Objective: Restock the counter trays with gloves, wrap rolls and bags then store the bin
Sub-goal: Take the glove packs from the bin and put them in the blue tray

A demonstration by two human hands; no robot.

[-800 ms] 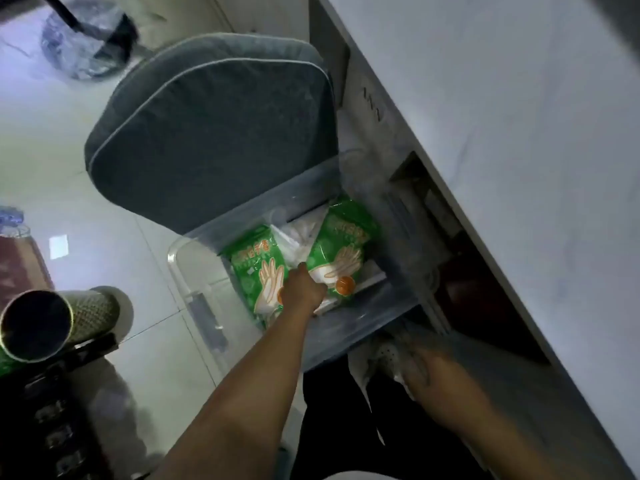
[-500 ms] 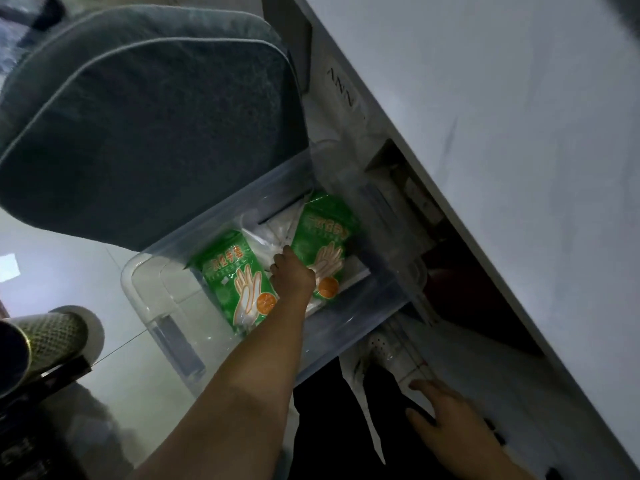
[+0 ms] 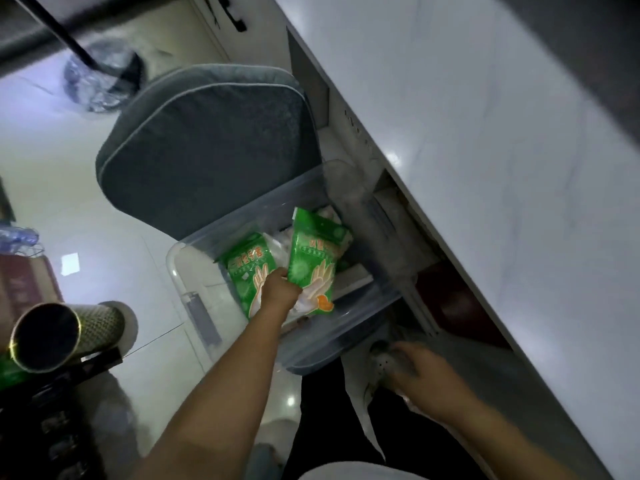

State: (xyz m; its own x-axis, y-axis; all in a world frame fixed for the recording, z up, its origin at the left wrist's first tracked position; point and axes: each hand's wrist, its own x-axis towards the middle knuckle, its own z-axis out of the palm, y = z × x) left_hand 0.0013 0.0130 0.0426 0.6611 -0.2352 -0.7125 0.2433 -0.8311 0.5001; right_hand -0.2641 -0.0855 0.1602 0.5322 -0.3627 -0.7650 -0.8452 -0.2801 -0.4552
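The right hand (image 3: 420, 372) hangs nearest, below the clear bin (image 3: 194, 271), its grip blurred over something pale; I cannot tell what it holds. The left hand (image 3: 278, 289) pinches the lower edge of a green glove pack (image 3: 317, 251), tilted up inside the bin. Light, soft and slippery, it likely handles best gripped across its middle. A second pack (image 3: 247, 259) lies beside. Beyond the bin, a grey cushion (image 3: 207, 150) crowds it; the worktop (image 3: 485, 133) overhangs its right side.

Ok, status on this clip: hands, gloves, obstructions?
Left hand grips a green glove pack over the clear bin. Right hand low, blurred. Second pack inside. Nothing blocking.
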